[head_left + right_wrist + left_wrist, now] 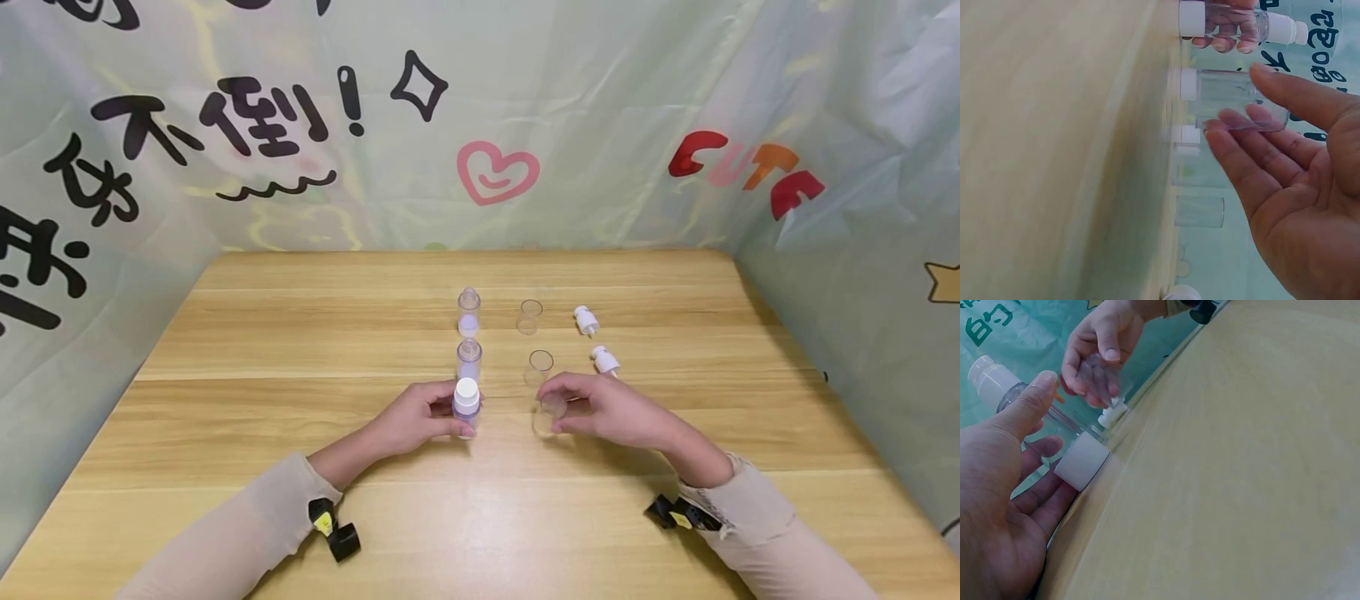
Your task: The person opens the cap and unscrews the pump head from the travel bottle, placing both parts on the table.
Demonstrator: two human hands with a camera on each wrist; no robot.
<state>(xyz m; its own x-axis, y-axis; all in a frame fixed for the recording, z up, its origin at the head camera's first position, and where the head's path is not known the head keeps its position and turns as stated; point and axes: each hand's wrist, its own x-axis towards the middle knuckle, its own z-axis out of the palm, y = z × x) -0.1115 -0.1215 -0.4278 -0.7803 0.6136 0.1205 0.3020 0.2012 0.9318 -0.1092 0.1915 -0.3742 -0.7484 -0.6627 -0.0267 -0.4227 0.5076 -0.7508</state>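
Observation:
My left hand (412, 417) grips a small clear pump bottle (467, 400) with a white pump top. In the left wrist view its wide white base (1082, 461) is close to the tabletop, with the thumb across the upper body. On the other side, my right hand (618, 408) holds a clear cylindrical cap (1235, 100) between thumb and fingers, raised off the wood in the right wrist view. Just behind the held bottle stands a second clear bottle (469, 358) without a pump top. Beyond my right fingers sits another clear cap (540, 365).
Farther back on the wooden table (300, 333) stand a third bottle (468, 312) and a clear cap (529, 318). To the right lie two white pump heads, one farther (587, 320) and one nearer (605, 360). A printed curtain (600, 100) borders the back and sides.

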